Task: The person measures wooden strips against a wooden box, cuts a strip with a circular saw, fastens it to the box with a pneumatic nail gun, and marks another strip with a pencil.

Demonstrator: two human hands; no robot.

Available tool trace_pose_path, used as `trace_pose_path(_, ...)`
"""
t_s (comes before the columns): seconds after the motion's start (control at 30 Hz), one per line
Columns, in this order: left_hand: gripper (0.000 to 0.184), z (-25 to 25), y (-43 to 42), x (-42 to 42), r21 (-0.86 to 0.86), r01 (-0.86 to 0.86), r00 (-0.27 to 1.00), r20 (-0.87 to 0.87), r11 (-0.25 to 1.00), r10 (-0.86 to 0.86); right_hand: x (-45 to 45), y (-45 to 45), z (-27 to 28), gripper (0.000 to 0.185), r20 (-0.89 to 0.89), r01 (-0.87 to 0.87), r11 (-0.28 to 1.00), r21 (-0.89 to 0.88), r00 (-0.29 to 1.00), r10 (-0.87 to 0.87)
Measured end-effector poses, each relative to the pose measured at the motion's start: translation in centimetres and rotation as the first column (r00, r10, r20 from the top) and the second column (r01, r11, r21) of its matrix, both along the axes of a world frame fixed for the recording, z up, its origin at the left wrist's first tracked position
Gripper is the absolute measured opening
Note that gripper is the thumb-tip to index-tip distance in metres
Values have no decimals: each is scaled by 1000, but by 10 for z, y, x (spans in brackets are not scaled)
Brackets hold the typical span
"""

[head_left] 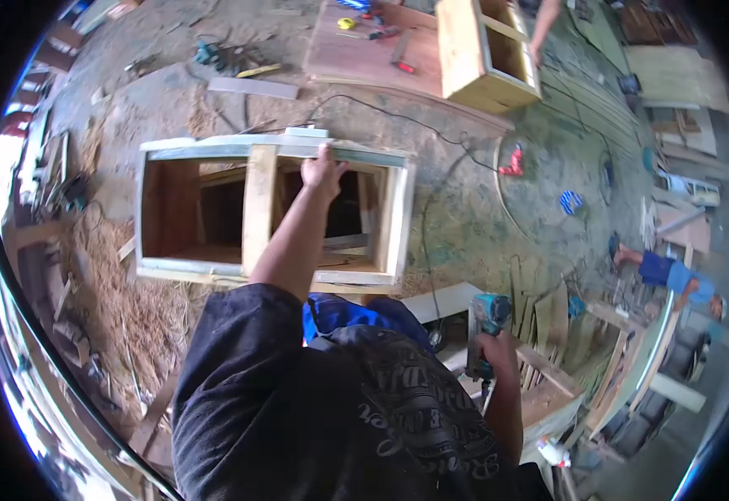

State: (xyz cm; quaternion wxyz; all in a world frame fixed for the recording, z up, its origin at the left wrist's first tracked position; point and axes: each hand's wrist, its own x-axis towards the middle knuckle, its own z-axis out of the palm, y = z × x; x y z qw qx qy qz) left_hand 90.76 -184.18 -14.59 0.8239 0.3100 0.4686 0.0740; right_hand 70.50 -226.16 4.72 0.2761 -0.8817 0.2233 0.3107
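Observation:
In front of me lies a wooden cabinet frame [260, 204], an open box with a middle divider and pale edges. My left hand [323, 174] reaches across it and grips the far rail, its fingers closed at the edge. Just beyond that hand, a small white block [306, 132] sits against the rail. Down at my right side, my right hand [494, 346] is wrapped round the handle of a teal and black nail gun [490, 313], held away from the frame.
A second wooden cabinet [469, 54] stands on a reddish board [373, 46], with another person's hand [536, 54] beside it. A dark cable [398, 117] crosses the floor. Wood shavings [122, 309] lie left; scrap boards [548, 321] right. A person in blue [673, 271] is farther right.

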Motion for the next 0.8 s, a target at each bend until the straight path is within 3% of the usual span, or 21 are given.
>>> trace_pose_path(0.07,40,-26,-3,5,95,-28,1000,11,995,27,15,16,14,24,-144,67,997,-29,987,-71)
trace_pose_path(0.13,37,-16,-4,6,88,-4,999,-40,996,7,19,24,15,23,-120,91,996,15,989,-89)
trace_pose_path(0.17,46,-15,-3,7,137,28,995,-95,990,-14,20,23,15,23,-112,66,998,-9,991,-67)
trace_pose_path(0.2,51,-13,-10,13,209,-50,972,-214,977,95,20,22,15,23,-101,47,998,-34,994,-50)
trace_pose_path(0.3,56,-9,-18,13,225,-102,964,-219,969,152,18,16,11,23,-93,27,998,-62,995,-33)
trace_pose_path(0.37,54,-32,-24,15,464,-53,961,-218,885,171,11,5,6,24,-78,24,995,-93,996,-32)
trace_pose_path(0.4,54,-32,-27,15,463,-50,962,-214,885,167,6,-6,0,23,-87,7,994,-107,996,-17)
trace_pose_path(0.5,57,4,-35,11,498,-89,961,-184,863,206,-13,-33,-15,20,-93,50,993,-105,994,-60)
trace_pose_path(0.57,55,0,-36,7,514,-46,979,-148,856,142,-16,-31,-10,19,-96,110,990,-85,988,-118)
trace_pose_path(0.63,53,-8,-37,3,576,-25,997,-41,817,60,-20,-26,-3,18,-18,50,996,-73,999,-51)
trace_pose_path(0.67,56,-4,-36,2,614,40,997,-81,789,13,-23,-27,-4,18,-14,65,995,-72,998,-66)
trace_pose_path(0.73,66,-19,-36,1,726,148,989,-129,672,-78,-30,-32,-7,22,-160,164,977,-136,970,-185)
trace_pose_path(0.77,79,-21,-29,-1,830,354,935,-311,430,-170,-36,-42,-16,22,-152,179,975,-133,968,-199)
trace_pose_path(0.8,82,-23,-33,-3,774,250,968,-203,581,-146,-49,-56,-31,23,-144,203,975,-90,966,-214)
